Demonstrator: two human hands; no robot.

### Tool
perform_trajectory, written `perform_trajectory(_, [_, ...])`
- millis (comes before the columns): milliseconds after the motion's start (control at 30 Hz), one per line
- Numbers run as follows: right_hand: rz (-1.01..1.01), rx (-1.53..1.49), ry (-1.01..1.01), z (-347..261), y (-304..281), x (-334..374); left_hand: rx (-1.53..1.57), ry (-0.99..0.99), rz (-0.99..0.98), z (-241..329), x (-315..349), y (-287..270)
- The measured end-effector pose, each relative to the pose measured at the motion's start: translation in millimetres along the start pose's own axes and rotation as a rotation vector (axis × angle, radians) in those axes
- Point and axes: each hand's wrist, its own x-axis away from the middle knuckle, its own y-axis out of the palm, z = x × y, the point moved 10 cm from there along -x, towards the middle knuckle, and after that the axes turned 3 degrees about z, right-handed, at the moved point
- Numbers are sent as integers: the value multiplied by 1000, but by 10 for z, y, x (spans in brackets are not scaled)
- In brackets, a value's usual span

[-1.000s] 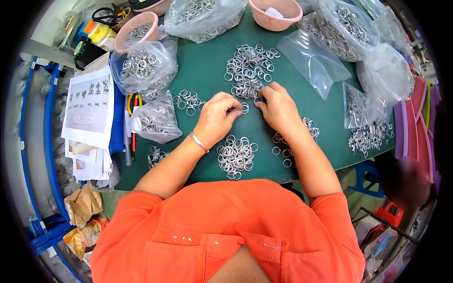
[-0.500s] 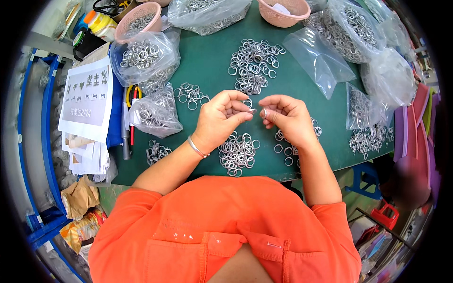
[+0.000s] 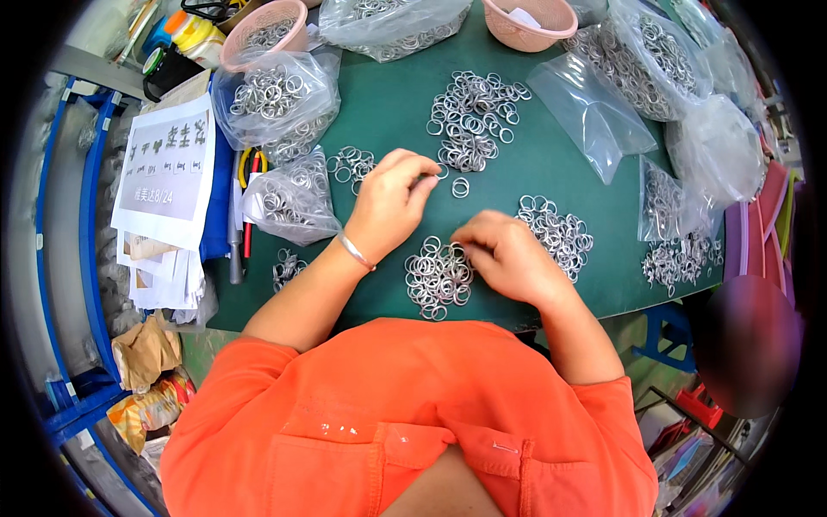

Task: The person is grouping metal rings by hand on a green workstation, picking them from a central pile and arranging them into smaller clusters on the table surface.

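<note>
My left hand [image 3: 394, 200] is raised over the table, its thumb and fingertips closed on a small silver metal ring [image 3: 443, 171]. Just beyond those fingers a loose ring [image 3: 460, 187] lies on the green top. My right hand [image 3: 510, 256] has its curled fingers down at the right edge of the near pile of rings [image 3: 436, 280]; what they pinch is hidden. To the right of that hand is another ring pile [image 3: 558, 234]. A larger far pile [image 3: 475, 112] spreads beyond both hands, and a small group of rings [image 3: 350, 165] lies left of my left hand.
Clear bags of rings [image 3: 289, 202] and a pink basket [image 3: 267, 36] stand at the left, beside papers [image 3: 164, 172] and pliers [image 3: 255, 164]. An open plastic bag [image 3: 593, 116], fuller bags [image 3: 659, 60] and small metal parts [image 3: 676, 260] lie right on the green table [image 3: 379, 95].
My right hand has come down and left, away from my left fingertips, to the near pile. My left hand has turned slightly and now pinches a ring, leaving the loose one in plain sight.
</note>
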Motion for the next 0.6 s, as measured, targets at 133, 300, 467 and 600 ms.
perform_trajectory(133, [277, 264, 134, 238, -142, -270, -120, 68, -53, 19, 5, 285])
perform_trajectory(300, [300, 354, 164, 356, -105, -374, -108, 26, -92, -41, 31, 363])
perform_trajectory(467, [345, 353, 71, 322, -94, -336, -91, 35, -76, -35, 13, 369])
perform_trajectory(600, [385, 254, -3, 237, -123, -260, -177, 51, -109, 7, -12, 428])
